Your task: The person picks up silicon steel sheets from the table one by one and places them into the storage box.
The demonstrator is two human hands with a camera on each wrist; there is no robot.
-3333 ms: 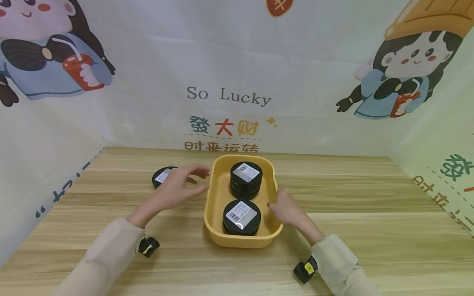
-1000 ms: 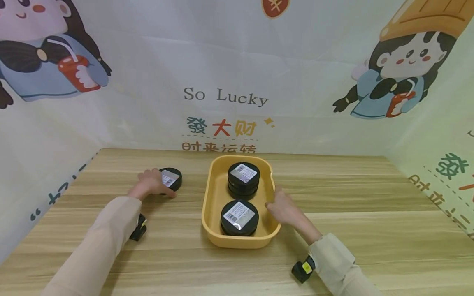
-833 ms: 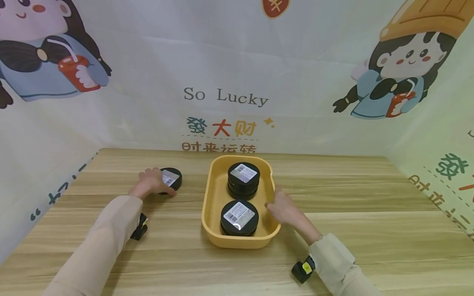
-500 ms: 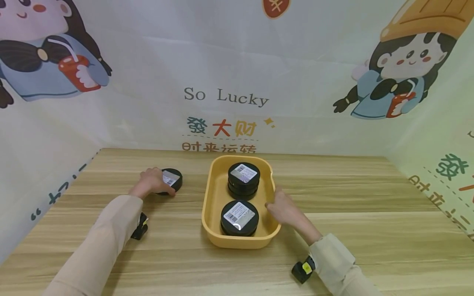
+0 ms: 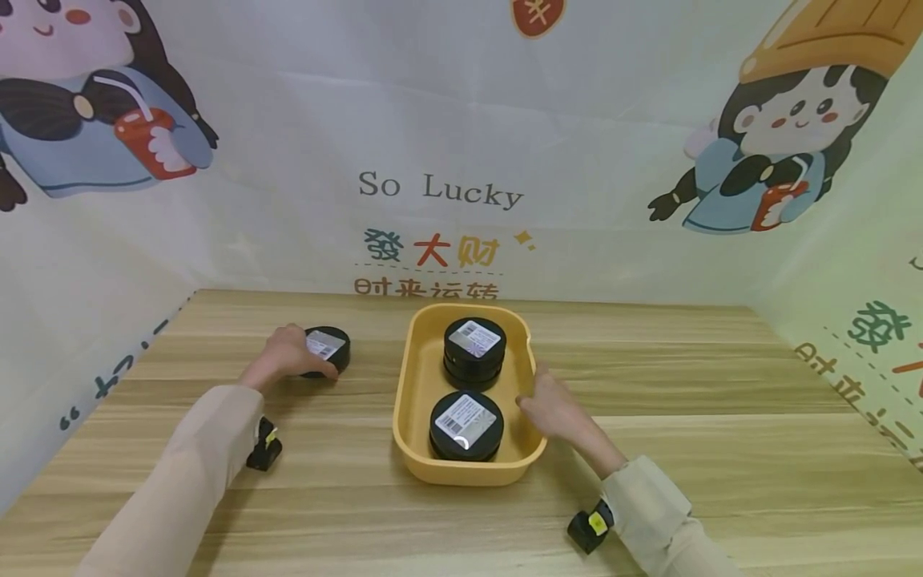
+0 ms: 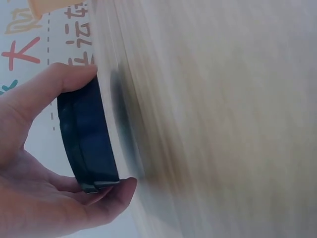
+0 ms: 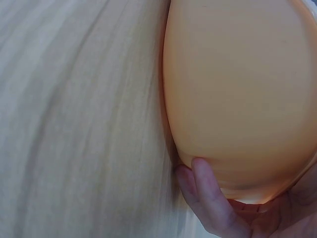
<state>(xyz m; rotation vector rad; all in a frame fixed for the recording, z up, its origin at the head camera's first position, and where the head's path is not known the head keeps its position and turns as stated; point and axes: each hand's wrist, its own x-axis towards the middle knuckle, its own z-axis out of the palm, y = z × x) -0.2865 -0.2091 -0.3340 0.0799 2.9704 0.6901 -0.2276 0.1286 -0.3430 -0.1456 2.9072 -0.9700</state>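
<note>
My left hand (image 5: 287,353) grips a flat, round black container (image 5: 328,346) with a white label on its lid, left of the yellow bin. In the left wrist view, thumb and fingers pinch the container's sides (image 6: 91,136); a gap and a shadow show between it and the table. The yellow bin (image 5: 469,474) stands in the middle of the table. Like containers lie inside: a far stack (image 5: 474,353) and a near stack (image 5: 467,425), both label up. At the bin's right side, my right hand (image 5: 554,405) holds its rim, fingers (image 7: 210,193) curled against the outer wall.
The wooden table (image 5: 685,481) reaches back to a printed cloth (image 5: 288,200) with cartoon figures and lettering. Cloth also closes off both sides. A black wrist camera (image 5: 265,445) hangs under the left sleeve, another (image 5: 591,526) under the right.
My left hand went from beside the bin to the black container and took hold of it. In the last half second, hand and container shifted slightly left. The right hand stays on the bin.
</note>
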